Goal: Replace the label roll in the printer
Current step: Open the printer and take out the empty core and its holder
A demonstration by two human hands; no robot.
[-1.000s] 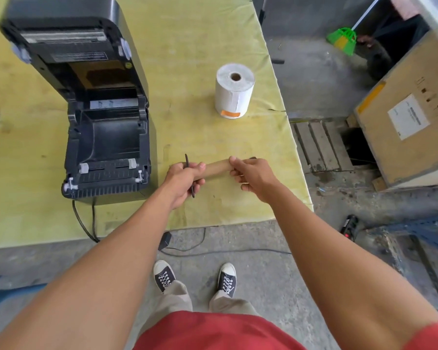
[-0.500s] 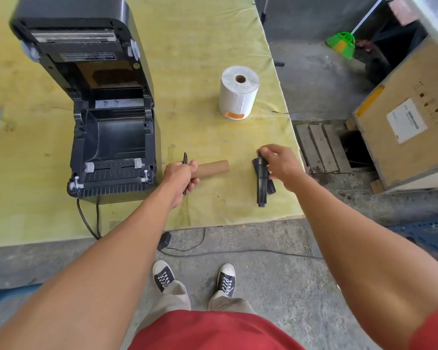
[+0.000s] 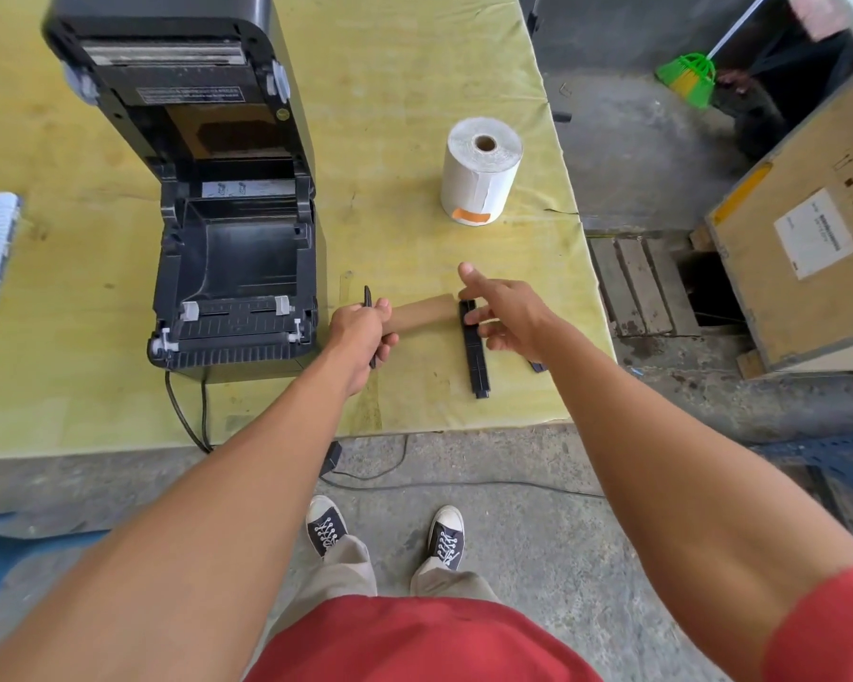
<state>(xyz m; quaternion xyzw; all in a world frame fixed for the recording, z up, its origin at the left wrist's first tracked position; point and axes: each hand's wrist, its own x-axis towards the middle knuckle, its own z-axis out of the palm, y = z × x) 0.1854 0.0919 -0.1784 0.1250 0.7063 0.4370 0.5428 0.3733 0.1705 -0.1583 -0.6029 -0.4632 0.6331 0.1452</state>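
Head view:
Done: printer [image 3: 227, 228] lid up, bay empty; left hand [image 3: 360, 332] is clenched round the bare cardboard core [image 3: 422, 312] and a thin black part.
Right hand [image 3: 506, 312]: fingers spread, holding nothing, just over the black spindle bar [image 3: 476, 356] beyond the core's free end.
Left: new label roll [image 3: 481, 169], upright, well beyond both hands, not yet loaded.
Surface: yellow-green tabletop [image 3: 414, 91].
Room: concrete floor, wooden crate [image 3: 808, 228] past the right hand.

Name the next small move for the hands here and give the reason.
Probably set the empty cardboard core aside on the table with the left hand. The printer bay is open and bare, the spindle lies free by the open right hand, and the new label roll stands untouched; the left hand must let go first.
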